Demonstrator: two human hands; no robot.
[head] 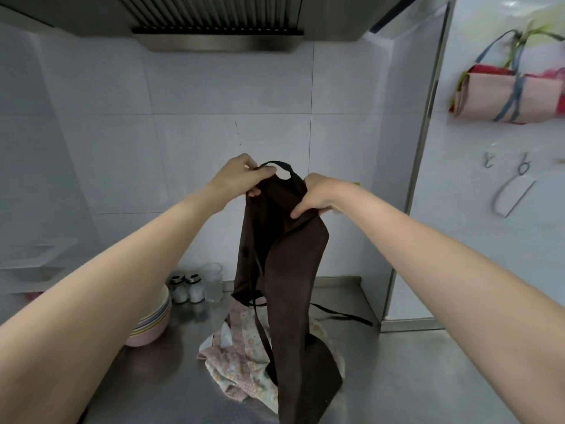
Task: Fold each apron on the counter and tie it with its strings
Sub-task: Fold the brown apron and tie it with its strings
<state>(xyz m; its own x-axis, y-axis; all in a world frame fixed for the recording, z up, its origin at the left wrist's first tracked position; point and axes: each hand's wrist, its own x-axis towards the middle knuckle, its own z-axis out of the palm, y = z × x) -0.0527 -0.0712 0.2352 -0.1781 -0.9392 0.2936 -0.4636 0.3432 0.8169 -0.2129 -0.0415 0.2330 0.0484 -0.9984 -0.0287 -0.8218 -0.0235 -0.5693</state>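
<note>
Holding the brown apron (287, 270) up over the table (428, 377) by its top, the left hand (241, 175) and right hand (318, 194) both pinched it, unfolded and untied, while the floral apron (235, 359) lay crumpled below, apparently untouched.

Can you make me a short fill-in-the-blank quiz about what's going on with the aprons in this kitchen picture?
1. Both hands hold up the ____ apron by its top.
2. The floral apron lies crumpled on the ____.
3. The left hand pinches the fabric just below the apron's neck ____.
4. The pink folded bundle hangs on the ____.

Missing words: brown; counter; loop; wall
</note>
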